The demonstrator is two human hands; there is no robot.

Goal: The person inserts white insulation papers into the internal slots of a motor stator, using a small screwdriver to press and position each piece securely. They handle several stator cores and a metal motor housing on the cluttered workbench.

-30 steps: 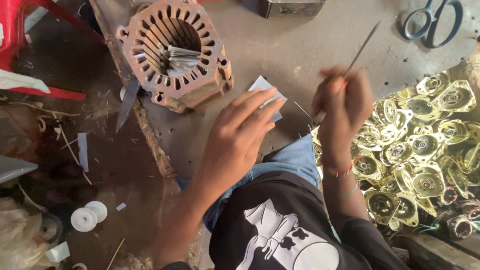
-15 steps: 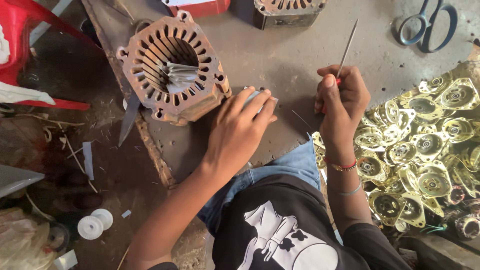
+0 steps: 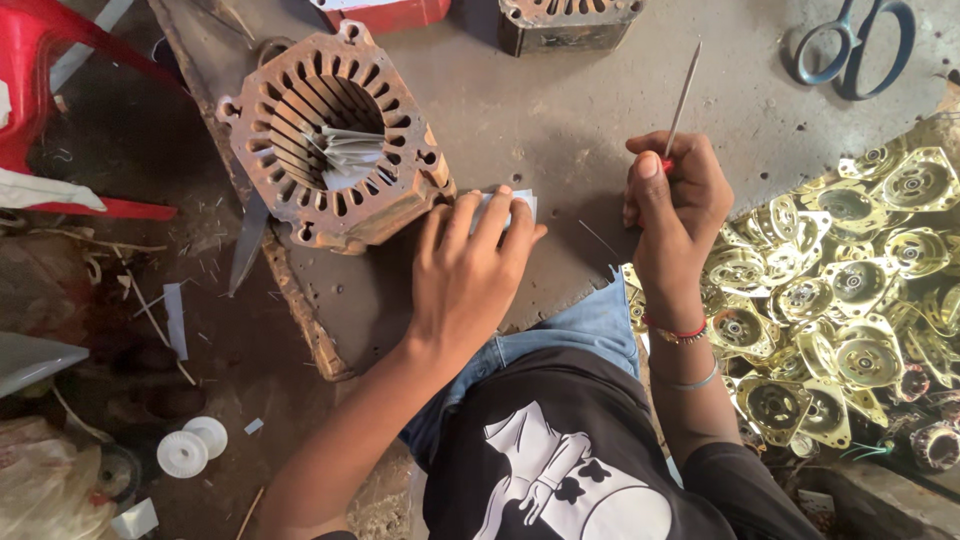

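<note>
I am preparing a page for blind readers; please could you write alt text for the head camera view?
Seen from above, a person's left hand presses a small white paper slip on a grey worktable beside a rusty motor stator, while the right hand holds a thin metal rod upright. Brass-coloured motor housings are piled at the right, and scissors lie at the top right.

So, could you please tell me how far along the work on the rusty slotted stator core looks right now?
Done: several pale paper strips already stand inside the rusty slotted stator core. In hand: the left hand presses small white paper pieces flat on the grey worktable, while the right hand grips a thin metal rod. Left: most slots around the ring look bare.
</note>
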